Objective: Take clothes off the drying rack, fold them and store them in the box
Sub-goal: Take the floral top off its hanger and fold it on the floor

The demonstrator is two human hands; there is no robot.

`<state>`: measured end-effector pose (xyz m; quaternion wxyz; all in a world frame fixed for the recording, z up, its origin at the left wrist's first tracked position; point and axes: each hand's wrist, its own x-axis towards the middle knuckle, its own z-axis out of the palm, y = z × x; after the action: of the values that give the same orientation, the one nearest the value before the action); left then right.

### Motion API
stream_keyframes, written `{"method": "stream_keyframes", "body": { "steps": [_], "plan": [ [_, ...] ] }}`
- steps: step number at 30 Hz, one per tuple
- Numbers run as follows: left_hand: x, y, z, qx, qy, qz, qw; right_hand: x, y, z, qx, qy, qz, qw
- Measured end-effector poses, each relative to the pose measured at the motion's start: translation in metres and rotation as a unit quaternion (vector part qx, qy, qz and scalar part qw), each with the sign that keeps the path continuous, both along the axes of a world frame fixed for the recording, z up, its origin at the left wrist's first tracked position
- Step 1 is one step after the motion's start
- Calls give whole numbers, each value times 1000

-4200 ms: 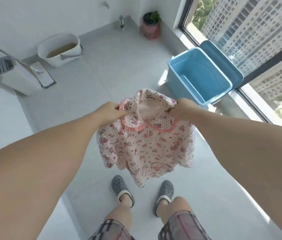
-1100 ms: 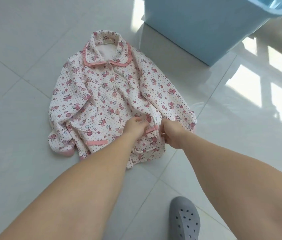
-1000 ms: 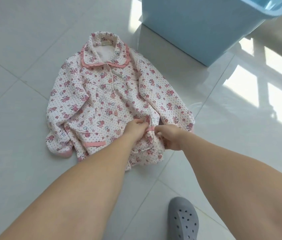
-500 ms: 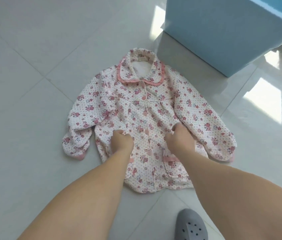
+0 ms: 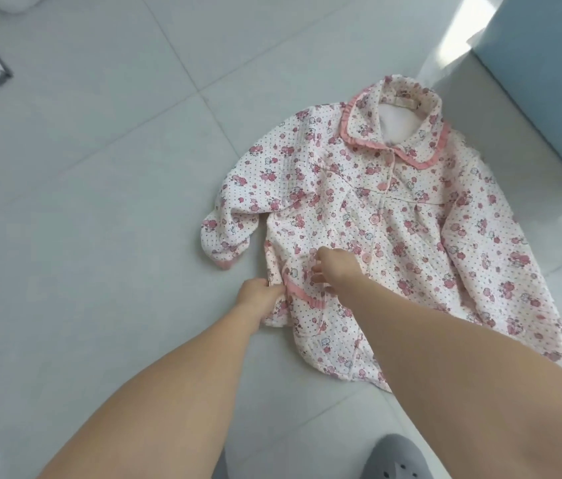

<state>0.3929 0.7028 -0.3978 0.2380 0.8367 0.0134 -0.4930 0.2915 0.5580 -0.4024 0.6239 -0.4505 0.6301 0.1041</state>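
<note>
Writing and labels: a small pale tag sits inside the collar (image 5: pixel 407 108) of the floral top (image 5: pixel 393 229); whatever is printed on it is too small and blurred to read. No other writing is legible.

Containers: the light blue box (image 5: pixel 545 81) stands at the upper right, just beyond the collar end of the garment, close to it but apart. Only its outer wall shows; the inside is out of view, so its contents cannot be told.

Garment: white quilted fabric, pink flower print with small dots, pink frilled trim on collar, cuffs and pocket edge. It lies front side up on the grey tiled floor (image 5: pixel 100 202), buttoned down the middle, collar pointing toward the box, hem toward the person. The sleeve on the picture's left is bent back under itself with the cuff near the hem corner; the other sleeve lies straight along the right side of the body.

Left hand (image 5: pixel 259 297): fingers curled, pinching the side edge of the top just beside the pink pocket trim.

Right hand (image 5: pixel 336 269): fingers bent down, gripping a bunch of fabric just above the same pocket, close to the button line. The two hands are near each other, not touching.

Other: grey perforated clog (image 5: pixel 393 459) at the bottom edge; a pale object with a dark edge at the upper left corner, not identifiable.
</note>
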Motion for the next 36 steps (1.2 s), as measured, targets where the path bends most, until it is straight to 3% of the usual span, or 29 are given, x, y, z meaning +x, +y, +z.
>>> {"method": "stream_keyframes", "body": {
  "steps": [4,6,8,9,11,14,19,23,28,33,36],
  "plan": [
    [4,13,15,-57,-18,42,997,-1,-10,5,-85,1,23,996],
    [6,26,16,1,-10,-14,1000,0,-13,10,-100,-5,47,994],
    [12,39,8,98,13,-101,990,3,-15,12,-104,28,107,988],
    [15,41,2,124,19,-100,987,3,-16,10,-107,56,142,982],
    [24,32,-2,94,39,30,994,1,-17,5,-112,112,211,965],
    [42,7,3,-36,85,273,958,-1,-19,-2,-105,141,262,949],
    [67,-17,-4,-137,101,454,875,-2,-25,1,-69,130,224,963],
    [99,-24,-10,-198,59,518,830,1,-27,1,-61,121,146,980],
    [129,-44,6,-247,32,523,815,-7,-26,8,-57,98,132,985],
    [172,-61,-1,-158,-16,544,824,-24,-35,16,-40,81,98,991],
    [182,-66,3,-116,-156,519,833,-32,-38,20,-15,72,24,997]
  ]
}}
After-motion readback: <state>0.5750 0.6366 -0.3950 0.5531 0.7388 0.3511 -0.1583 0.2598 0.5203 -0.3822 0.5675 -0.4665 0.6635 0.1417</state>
